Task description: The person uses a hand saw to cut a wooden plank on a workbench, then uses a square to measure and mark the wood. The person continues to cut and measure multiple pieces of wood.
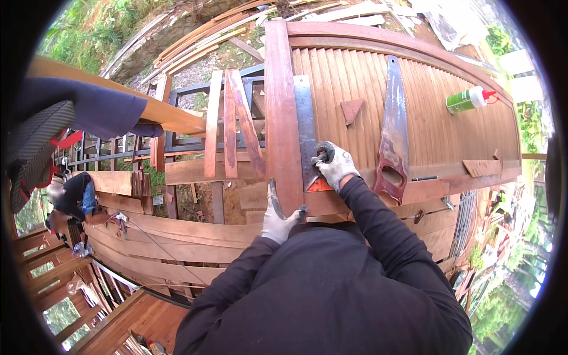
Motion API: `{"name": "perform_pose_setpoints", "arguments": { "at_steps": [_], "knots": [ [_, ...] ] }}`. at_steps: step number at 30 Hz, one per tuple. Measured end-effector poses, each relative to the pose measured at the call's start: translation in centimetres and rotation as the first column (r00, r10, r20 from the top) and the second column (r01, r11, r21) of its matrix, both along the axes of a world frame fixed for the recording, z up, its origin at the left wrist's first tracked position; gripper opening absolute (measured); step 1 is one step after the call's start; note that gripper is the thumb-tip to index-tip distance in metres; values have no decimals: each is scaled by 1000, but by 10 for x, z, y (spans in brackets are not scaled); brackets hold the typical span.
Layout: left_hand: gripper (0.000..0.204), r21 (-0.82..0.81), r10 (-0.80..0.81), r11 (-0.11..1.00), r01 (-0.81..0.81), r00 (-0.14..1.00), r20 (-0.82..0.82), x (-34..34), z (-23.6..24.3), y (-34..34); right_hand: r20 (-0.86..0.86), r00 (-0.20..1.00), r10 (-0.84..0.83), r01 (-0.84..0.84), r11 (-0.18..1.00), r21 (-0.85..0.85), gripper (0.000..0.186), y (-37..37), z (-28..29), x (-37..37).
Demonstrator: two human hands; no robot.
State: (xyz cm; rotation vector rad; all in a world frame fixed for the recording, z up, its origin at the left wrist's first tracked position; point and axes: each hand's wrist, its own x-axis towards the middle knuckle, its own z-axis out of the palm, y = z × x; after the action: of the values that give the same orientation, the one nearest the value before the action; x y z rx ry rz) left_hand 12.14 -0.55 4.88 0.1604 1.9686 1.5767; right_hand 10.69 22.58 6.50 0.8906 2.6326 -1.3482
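While co-worker [74, 196] bends at far left, left hand [278, 221] spreads wide against lower end of edge board [284, 112], mid-frame. Steel square [305, 109] lies along board; right hand [336, 165], centre, curled narrow at its lower end, cannot tell if pinching anything. Rightward: wooden triangle [351, 111], handsaw [396, 118], pen-like stick [425, 178], green-white bottle [466, 100], upper right.

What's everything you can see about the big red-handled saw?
The grey-bladed hand saw has a worn, dark red handle with a big opening. Its stained metal blade narrows to a holed tip. It lies on the slatted brown wooden panel, handle toward the person. Neither the white-gloved left hand nor right hand holds it.
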Motion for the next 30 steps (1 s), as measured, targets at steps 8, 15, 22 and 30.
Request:
{"name": "perform_pose_setpoints", "arguments": {
  "at_steps": [8,15,22,30],
  "knots": [
    [126,-107,-31,994,14,988,-154,-1,21,13,-39,999,5,-6,1000,-10,25,5,-20,-1],
    [122,-152,4,988,-33,983,-184,-3,15,19,-3,999,-50,49,985,-167,30,11,-37,-12],
    [120,-105,37,993,-60,976,-215,-1,15,21,-68,997,-39,34,997,-69,25,7,-29,-12],
    [119,-147,31,987,-61,980,-197,0,18,20,-54,990,-132,134,990,45,27,35,-16,-52]
  ]
}}
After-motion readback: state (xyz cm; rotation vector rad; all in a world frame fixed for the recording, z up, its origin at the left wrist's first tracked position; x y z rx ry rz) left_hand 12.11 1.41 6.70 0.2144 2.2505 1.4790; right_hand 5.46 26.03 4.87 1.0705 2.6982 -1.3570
